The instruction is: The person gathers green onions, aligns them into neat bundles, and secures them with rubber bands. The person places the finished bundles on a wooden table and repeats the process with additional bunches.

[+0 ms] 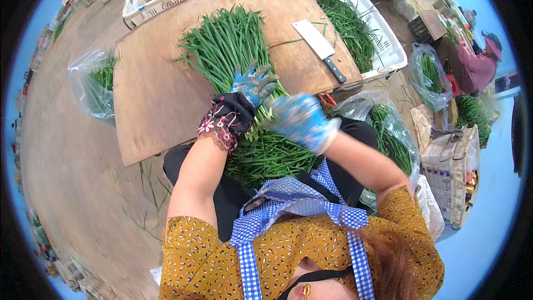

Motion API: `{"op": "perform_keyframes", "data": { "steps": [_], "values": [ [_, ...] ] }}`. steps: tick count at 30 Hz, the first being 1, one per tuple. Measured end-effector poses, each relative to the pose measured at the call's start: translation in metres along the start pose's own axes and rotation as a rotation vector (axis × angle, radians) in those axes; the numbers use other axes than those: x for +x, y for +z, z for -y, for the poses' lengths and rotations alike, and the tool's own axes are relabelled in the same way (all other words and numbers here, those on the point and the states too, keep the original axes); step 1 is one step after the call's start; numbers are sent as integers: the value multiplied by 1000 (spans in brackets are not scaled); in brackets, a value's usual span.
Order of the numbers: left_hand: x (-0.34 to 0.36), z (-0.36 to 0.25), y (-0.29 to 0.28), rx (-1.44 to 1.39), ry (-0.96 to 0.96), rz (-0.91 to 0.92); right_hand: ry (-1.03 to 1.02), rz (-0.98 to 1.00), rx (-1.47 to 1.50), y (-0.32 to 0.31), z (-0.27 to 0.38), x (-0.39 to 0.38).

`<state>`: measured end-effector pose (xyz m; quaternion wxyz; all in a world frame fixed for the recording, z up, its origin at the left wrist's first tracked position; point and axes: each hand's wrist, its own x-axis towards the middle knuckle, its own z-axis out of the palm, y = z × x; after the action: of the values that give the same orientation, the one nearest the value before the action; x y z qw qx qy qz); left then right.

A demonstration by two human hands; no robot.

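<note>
Both gloved hands worked a big bundle of green chives lying across the wooden board.
Left hand rested splayed on the stalks; right hand, just beside it, clenched around them. Limp, light, easily bruised, they seemed best gathered mid-bundle. A cleaver lay right of the chives.

One cleaver, one board, two crates, perhaps three chive bags.
</note>
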<state>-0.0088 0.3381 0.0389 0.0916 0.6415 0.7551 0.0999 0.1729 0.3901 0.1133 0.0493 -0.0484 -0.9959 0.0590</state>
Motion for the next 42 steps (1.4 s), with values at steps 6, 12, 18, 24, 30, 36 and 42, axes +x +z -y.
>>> {"op": "perform_keyframes", "data": {
  "steps": [6, 12, 18, 24, 30, 36, 42],
  "values": [
    [-3, -5, -8, 4, -21, 22, 139, -6, 10, 29, 29, 16],
    [0, -1, 0, 16, -19, 16, 244, -69, 272, 26, 16, 12],
    [4, 1, 4, 9, -35, 54, 715, 261, 761, 0, -1, 7],
    [0, -2, -2, 53, 2, -25, 371, 196, 166, 13, 17, 21],
    [-1, -2, -3, 28, 6, -4, 78, 278, 230, -14, 1, -5],
    [-1, -3, -3, 2, -2, -30, 247, 634, 11, -142, -112, -69],
    [-1, -4, -4, 51, 30, -98, 655, 145, -435, -249, -266, -96]
  ]
}}
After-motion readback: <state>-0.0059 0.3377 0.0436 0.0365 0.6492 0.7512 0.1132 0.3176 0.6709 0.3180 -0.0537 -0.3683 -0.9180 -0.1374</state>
